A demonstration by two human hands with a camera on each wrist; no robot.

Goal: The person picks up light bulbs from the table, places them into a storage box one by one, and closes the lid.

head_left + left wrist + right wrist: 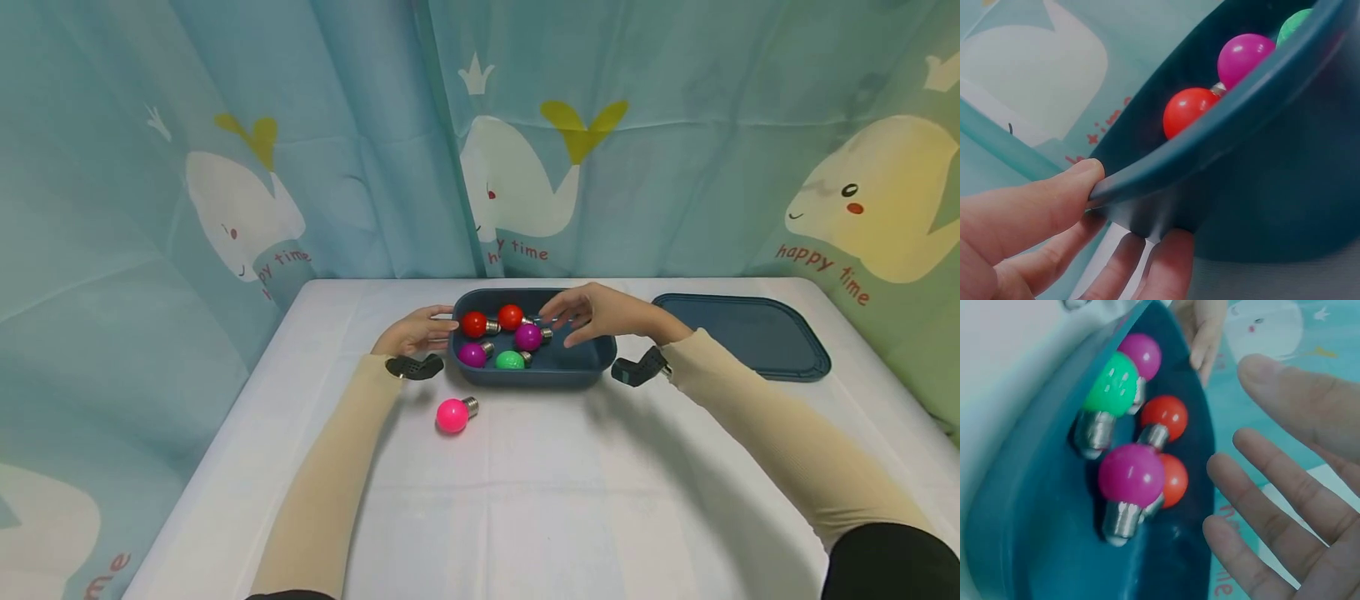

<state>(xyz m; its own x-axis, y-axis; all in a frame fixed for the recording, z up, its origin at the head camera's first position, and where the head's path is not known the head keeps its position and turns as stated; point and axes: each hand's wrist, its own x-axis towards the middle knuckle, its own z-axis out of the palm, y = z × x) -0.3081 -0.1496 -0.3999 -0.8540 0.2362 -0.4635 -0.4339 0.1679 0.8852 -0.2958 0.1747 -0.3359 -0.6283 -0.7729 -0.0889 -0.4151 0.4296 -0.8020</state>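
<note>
My left hand (420, 332) holds the left end of a dark blue oval tub (532, 379). In the left wrist view the thumb lies on the rim and the fingers (1169, 265) press the outer wall. Inside the tub lie toy light bulbs with silver screw bases: two red bulbs (473, 323), two purple bulbs (528, 337) and a green bulb (510, 360). Over the tub's right part hovers my right hand (600, 312), its fingers spread and nothing between them. A pink bulb (452, 416) rests on the table in front of the tub.
A flat dark blue tray (750, 333) lies to the right of the tub, near the back of the white-covered table (525, 517). A blue-green curtain (375, 125) with whale prints hangs behind and at the sides.
</note>
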